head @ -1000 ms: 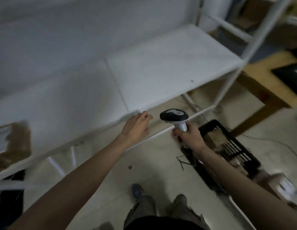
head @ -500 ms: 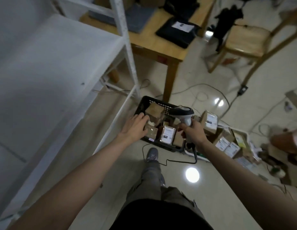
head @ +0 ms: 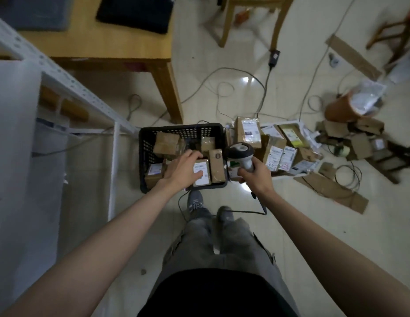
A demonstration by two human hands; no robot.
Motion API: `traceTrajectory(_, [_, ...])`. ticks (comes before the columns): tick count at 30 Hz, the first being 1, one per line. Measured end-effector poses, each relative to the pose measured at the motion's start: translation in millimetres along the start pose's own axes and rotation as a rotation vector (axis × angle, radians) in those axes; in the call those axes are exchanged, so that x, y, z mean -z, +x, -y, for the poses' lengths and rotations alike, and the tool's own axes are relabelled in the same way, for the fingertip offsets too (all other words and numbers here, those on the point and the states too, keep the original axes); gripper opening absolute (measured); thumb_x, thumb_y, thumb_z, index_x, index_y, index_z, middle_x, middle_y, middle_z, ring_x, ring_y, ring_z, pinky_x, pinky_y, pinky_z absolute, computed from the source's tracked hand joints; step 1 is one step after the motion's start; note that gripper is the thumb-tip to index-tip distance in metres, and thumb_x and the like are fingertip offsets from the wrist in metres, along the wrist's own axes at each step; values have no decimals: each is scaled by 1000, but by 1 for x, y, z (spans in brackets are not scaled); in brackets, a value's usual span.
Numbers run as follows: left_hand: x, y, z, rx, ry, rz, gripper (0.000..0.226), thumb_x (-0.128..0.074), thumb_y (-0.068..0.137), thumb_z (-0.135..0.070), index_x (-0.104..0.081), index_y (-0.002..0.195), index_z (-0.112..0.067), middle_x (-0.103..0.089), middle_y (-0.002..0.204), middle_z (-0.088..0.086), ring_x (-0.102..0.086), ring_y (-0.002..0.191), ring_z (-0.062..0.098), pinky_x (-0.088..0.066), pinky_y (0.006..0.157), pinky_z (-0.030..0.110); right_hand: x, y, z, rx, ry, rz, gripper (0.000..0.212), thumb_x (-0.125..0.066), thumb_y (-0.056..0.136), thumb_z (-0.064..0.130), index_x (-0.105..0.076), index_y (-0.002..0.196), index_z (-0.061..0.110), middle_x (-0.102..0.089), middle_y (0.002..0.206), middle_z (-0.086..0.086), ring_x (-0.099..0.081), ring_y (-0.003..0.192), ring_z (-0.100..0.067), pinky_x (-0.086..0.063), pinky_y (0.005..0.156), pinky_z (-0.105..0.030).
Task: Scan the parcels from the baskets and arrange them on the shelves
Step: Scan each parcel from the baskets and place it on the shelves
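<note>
1. Left hand (head: pixel 184 168) is reaching down into the black plastic basket (head: pixel 146 154) on the floor, sitting at 12 o'clock from the person's shoes (head: pixel 196 200).
2. Left grip is curling over a brown parcel with a white label (head: pixel 202 173); fingers are lying across its top edge and the thumb is resting on the label. Cannot tell whether the parcel is lifting off the ones under it.
3. That parcel is lying at the near right part of the basket, just beside a tall narrow brown parcel (head: pixel 216 165) at its 3 o'clock.
4. More brown parcels are sitting in the basket: one larger box (head: pixel 165 144) at the far left, one labelled box (head: pixel 154 171) at the near left.
5. Right hand (head: pixel 254 176) is gripping the handle of a barcode scanner (head: pixel 239 153); grip is wrapping tight around it, the scanner head is pointing up and away, over the basket's right rim.
6. Scanner cable (head: pixel 260 205) is trailing down behind the right wrist to the floor.
7. A second pile of labelled parcels (head: pixel 273 143) is lying at 3 o'clock of the basket, touching or nearly touching its right wall.
8. White metal shelf rack (head: pixel 69 85) is standing at 9 o'clock of the basket.
9. Wooden surface (head: pixel 121 49) is standing at 11 o'clock, with dark folded items on it.
</note>
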State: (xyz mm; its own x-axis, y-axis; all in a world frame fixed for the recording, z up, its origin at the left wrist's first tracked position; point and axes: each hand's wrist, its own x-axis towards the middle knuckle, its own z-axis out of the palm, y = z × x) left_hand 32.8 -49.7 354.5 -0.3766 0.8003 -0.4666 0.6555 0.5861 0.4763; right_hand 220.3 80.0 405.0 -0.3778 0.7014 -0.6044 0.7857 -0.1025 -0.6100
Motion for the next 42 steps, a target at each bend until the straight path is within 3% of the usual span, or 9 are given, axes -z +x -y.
traceTrajectory(5, [-5,41,-29,-80,39,65,46,-69,89,-28,-54,133,-22,-53,126,2,-56,113,24,-37,70,31,19,26,-18,-49,33,-88,28,-68,90,12,-58,116,14,-69,105,-12,-69,94,-32,-58,84,-55])
traceTrajectory(9, [-19,69,-59,-110,10,129,45,-68,93,-23,-54,136,-17,-53,132,5,-54,122,22,-47,86,34,36,50,-42,-94,27,-131,38,-69,89,14,-56,125,14,-69,112,-11,-69,94,-32,-58,86,-54])
traceTrajectory(13, [-41,104,-84,-79,-29,178,42,-68,93,-22,-57,133,-15,-55,128,8,-56,116,23,-45,86,30,50,79,-70,-130,-19,-146,43,-69,88,21,-52,127,16,-69,113,-10,-70,90,-32,-58,83,-52])
traceTrajectory(21, [-123,207,-115,227,-222,195,39,-67,95,-25,-61,131,-11,-59,128,9,-56,119,23,-42,93,28,67,170,-147,-174,39,-132,39,-68,86,27,-55,121,15,-69,107,-11,-70,90,-35,-57,81,-56])
traceTrajectory(25, [-170,268,-110,451,-346,153,33,-64,97,-28,-65,122,-7,-61,131,13,-57,121,26,-44,98,32,63,218,-183,-165,124,-175,25,-66,87,21,-53,108,20,-62,84,7,-69,65,-8,-60,71,-51])
traceTrajectory(29, [-205,309,-95,661,-479,98,56,-66,93,-45,-57,137,-10,-53,141,10,-54,127,26,-44,109,42,50,259,-207,-142,188,-149,25,-65,89,18,-53,110,19,-65,90,-1,-67,71,-15,-60,67,-40])
traceTrajectory(31, [-219,319,-88,690,-547,76,63,-70,90,-45,-55,141,-12,-52,143,8,-55,127,25,-46,109,42,44,276,-210,-121,222,-110,22,-63,92,19,-53,112,20,-68,95,-8,-67,71,-15,-59,63,-31])
traceTrajectory(34, [-238,324,-80,701,-592,39,64,-74,86,-42,-56,140,-15,-54,139,9,-57,123,26,-49,106,44,34,295,-205,-112,342,-5,22,-61,97,17,-53,117,18,-70,96,-10,-74,73,-26,-61,74,-48])
traceTrajectory(42, [-253,324,-74,709,-739,20,53,-73,90,-32,-58,138,-16,-62,134,6,-60,120,24,-50,106,43,19,313,-199,-179,530,126,28,-57,101,13,-47,126,15,-67,98,-5,-73,75,-28,-60,76,-47])
